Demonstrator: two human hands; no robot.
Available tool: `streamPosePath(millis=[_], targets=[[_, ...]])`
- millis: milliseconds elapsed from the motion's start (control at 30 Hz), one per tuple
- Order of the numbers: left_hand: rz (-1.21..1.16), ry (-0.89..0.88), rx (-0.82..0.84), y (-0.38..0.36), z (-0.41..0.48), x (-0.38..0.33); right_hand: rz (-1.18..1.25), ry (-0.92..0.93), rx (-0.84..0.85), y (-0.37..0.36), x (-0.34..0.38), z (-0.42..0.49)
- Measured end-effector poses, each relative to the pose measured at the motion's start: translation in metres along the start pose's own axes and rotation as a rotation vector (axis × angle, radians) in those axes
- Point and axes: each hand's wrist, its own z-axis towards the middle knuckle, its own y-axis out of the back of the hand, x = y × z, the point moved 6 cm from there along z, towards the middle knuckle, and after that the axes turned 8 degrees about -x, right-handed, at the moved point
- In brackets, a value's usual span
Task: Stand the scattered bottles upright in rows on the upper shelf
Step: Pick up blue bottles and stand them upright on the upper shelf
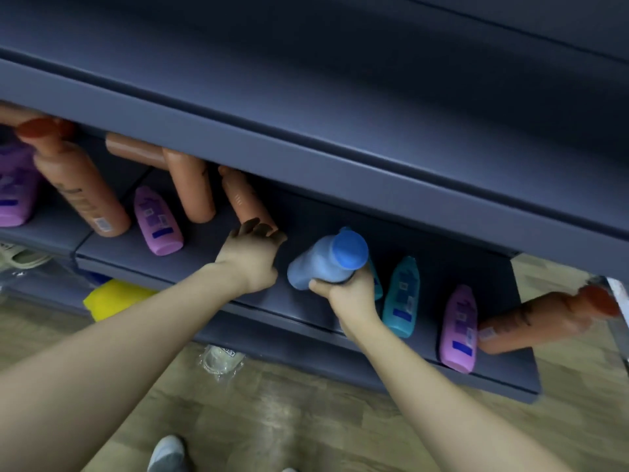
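Logging head view. Right hand (pixel 343 291) grips the blue bottle (pixel 320 267), tilted with its cap towards the camera, near the shelf (pixel 211 248) front edge. Left hand (pixel 250 255) touches the base of a brown bottle (pixel 243 199) lying mid-shelf; grasp not discernible. Purple bottle (pixel 158 221) and teal bottle (pixel 403 298) lie flat. No upright row visible; judged early, most bottles remaining.

A terracotta-orange bottle (pixel 78 185) with a rust cap (pixel 35 128) lies at upper left against slate-blue shelving (pixel 340 172). Nearby are a lilac bottle (pixel 158 221) with blue label patches, a teal bottle (pixel 401 298), and at centre a powder-blue bottle (pixel 320 264) with a bright blue cap (pixel 350 248). A yellow object (pixel 112 298) shows lower left, above pale wood-grain floor (pixel 306 420).
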Motion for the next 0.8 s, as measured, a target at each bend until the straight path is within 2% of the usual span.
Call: streamPosePath(millis=[167,333,533,800], targets=[[0.031,-0.010,0.035,0.013,-0.026,-0.001,0.124,-0.115,0.057,0.009,-0.001,-0.022],[0.015,0.067,0.058,0.025,-0.058,0.021,0.146,-0.169,0.170,-0.003,0.010,-0.038],[-0.040,0.208,0.072,0.025,-0.106,0.052,0.116,-0.191,0.379,-0.036,0.030,-0.074],[-0.248,0.344,0.093,0.003,-0.200,0.097,0.035,-0.147,0.660,-0.100,0.052,-0.158]])
